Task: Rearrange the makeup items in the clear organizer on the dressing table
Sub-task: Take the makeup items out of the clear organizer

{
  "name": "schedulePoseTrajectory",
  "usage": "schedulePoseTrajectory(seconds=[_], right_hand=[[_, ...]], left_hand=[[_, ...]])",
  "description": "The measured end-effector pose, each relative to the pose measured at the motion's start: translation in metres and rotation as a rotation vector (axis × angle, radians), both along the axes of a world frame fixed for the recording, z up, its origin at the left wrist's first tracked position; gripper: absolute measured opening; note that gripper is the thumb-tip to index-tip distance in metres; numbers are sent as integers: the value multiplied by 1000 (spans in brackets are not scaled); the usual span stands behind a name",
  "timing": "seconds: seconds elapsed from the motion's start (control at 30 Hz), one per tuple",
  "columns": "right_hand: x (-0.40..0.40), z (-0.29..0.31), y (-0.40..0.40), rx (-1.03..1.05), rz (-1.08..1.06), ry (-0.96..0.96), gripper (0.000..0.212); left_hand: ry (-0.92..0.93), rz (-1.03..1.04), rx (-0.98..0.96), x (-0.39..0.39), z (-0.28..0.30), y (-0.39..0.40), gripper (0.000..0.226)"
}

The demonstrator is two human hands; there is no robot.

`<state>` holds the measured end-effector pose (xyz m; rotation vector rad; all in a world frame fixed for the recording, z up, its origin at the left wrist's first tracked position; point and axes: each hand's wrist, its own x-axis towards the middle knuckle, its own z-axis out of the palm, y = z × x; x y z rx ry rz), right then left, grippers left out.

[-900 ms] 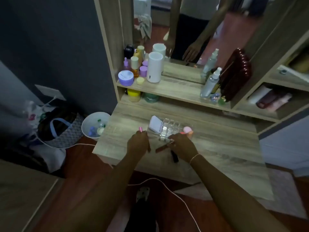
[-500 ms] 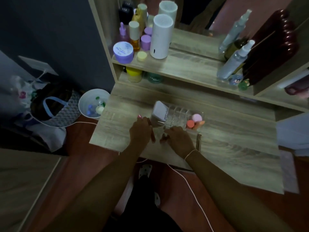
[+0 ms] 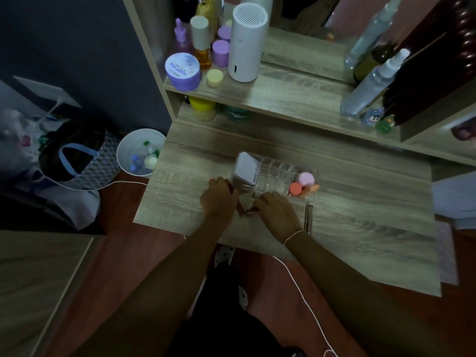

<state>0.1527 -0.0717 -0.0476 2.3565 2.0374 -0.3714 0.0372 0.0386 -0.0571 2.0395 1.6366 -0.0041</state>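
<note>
A clear organizer (image 3: 277,176) sits mid-table on the wooden dressing table (image 3: 360,228). A white box (image 3: 246,172) stands in its left end; pink and orange sponges (image 3: 302,184) fill its right end. My left hand (image 3: 219,199) rests just left of the organizer, fingers closed on a thin reddish tube (image 3: 229,185). My right hand (image 3: 277,212) is in front of the organizer, pinching a small red lipstick-like stick (image 3: 248,210) against the table. A slim brown tube (image 3: 309,217) lies on the table to the right of my right hand.
The shelf above holds a purple jar (image 3: 183,70), small bottles, a white cylinder (image 3: 248,42) and spray bottles (image 3: 371,83). A white bin (image 3: 140,152) and a bag (image 3: 74,155) stand on the floor at left. A white cable (image 3: 304,289) hangs off the table's front edge.
The camera tilted down and closer. My right hand moved back from the organizer's edge to the table in front, and the slim brown tube now lies beside it.
</note>
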Motion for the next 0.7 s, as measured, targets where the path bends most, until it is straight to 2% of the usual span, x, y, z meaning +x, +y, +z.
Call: schedulePoseTrajectory(seconds=[0.27,0.4,0.57,0.7], right_hand=[[4,2,-8,122,8,26,24],[3,13,-6,158,-78,191,29],[8,30,-3,248,-282,445,24],[15,33,0,265,-441,577,22]], left_hand=[[-38,95,-18,4,-2,5,38],[-70,145,-29,2,3,6,38],[-198,210,-39,-8,15,9,36],[-313,98,28,-18,32,9,30]])
